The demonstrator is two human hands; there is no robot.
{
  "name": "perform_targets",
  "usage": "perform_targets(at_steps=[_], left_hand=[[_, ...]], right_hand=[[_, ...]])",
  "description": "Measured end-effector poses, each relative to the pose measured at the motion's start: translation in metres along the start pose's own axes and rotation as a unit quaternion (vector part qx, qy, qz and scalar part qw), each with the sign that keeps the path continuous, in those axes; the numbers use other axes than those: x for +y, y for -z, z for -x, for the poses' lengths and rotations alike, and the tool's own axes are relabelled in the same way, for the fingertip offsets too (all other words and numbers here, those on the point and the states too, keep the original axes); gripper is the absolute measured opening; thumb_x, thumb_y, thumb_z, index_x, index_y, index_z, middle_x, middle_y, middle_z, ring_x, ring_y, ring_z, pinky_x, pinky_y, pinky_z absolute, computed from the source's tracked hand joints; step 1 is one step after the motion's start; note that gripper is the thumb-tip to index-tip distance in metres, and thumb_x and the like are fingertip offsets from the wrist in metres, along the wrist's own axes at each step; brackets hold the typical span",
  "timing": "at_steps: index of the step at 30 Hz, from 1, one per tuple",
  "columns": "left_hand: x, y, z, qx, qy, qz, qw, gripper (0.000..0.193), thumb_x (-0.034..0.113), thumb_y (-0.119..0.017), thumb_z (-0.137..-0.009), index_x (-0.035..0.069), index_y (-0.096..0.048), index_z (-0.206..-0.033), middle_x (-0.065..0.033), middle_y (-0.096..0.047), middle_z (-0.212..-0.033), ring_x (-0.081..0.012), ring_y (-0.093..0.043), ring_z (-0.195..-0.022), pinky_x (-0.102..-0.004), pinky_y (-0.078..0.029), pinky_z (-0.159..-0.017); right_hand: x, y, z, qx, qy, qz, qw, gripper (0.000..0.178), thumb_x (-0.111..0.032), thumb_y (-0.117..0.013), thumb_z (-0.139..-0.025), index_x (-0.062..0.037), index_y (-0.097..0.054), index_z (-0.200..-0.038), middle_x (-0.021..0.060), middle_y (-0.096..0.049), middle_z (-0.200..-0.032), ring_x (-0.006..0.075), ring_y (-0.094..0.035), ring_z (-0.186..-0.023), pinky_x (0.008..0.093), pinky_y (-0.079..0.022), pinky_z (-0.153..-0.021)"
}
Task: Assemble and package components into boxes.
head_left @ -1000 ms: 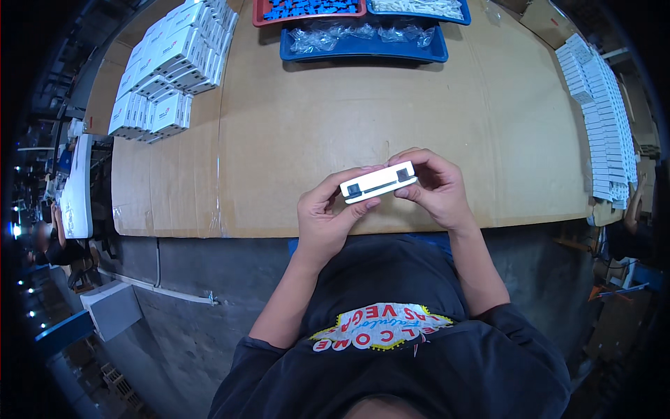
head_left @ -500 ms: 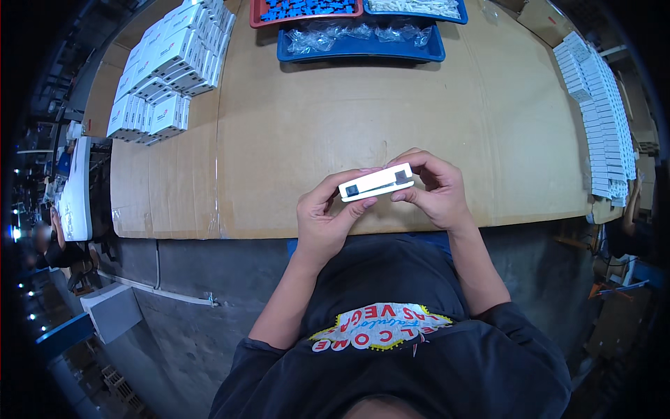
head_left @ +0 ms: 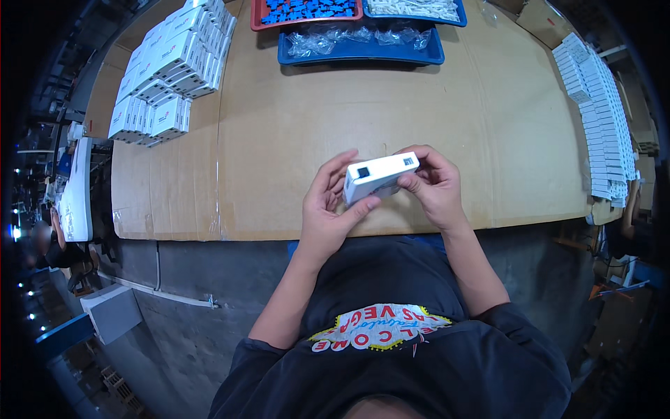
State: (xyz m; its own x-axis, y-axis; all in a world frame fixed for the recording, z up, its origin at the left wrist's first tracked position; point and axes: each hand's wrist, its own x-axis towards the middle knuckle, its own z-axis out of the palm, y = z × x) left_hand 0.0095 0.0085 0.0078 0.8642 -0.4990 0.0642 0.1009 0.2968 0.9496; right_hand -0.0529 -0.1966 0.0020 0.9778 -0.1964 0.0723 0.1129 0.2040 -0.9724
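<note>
Over the near part of the table I hold a small white plastic box (head_left: 382, 172) between my two hands, tilted so one narrow side shows. That side has a dark square opening near its left end and a smaller grey one near its right end. My right hand (head_left: 438, 188) grips the right end, thumb below and fingers behind. On the left end, my left hand (head_left: 330, 202) has its thumb against the lower face; its other fingers are curved and loosely raised beside the box, partly hidden. The box's underside is mostly in shadow.
Stacks of similar white boxes (head_left: 164, 63) stand at the far left of the cardboard-covered table (head_left: 293, 126). White pieces are piled high (head_left: 600, 126) along the right edge. At the back sit a red tray (head_left: 269, 25) of blue parts and a blue tray (head_left: 363, 59) with clear plastic bags.
The box has been tipped, so its side with the openings faces up more and the slanted gap no longer shows. My left fingers have loosened and lifted from its top edge.
</note>
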Motion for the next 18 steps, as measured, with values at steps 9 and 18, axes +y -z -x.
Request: perform_targets(at_steps=[9,18], left_hand=[[0.003,0.012,-0.001,-0.044,-0.055,-0.210,0.975,0.030,-0.001,-0.079,-0.088,-0.001,-0.072,-0.118,-0.0109,-0.070,-0.118,-0.0175,-0.066,-0.110,-0.0314,-0.053,-0.095],[0.004,0.011,0.004,-0.030,0.032,-0.166,0.985,0.028,0.002,-0.080,-0.089,0.000,-0.073,-0.116,-0.0090,-0.073,-0.112,-0.0169,-0.069,-0.106,-0.0300,-0.053,-0.094]], right_hand=[[-0.021,-0.009,-0.011,-0.110,0.079,0.214,0.967,0.041,-0.007,-0.082,-0.087,-0.0018,-0.067,-0.125,0.0090,-0.069,-0.115,0.0212,-0.065,-0.111,0.0352,-0.050,-0.100],[-0.012,-0.006,-0.007,-0.094,0.044,0.163,0.981,0.025,-0.006,-0.082,-0.088,0.0006,-0.071,-0.110,0.0073,-0.070,-0.102,0.0169,-0.067,-0.096,0.0314,-0.053,-0.088]])
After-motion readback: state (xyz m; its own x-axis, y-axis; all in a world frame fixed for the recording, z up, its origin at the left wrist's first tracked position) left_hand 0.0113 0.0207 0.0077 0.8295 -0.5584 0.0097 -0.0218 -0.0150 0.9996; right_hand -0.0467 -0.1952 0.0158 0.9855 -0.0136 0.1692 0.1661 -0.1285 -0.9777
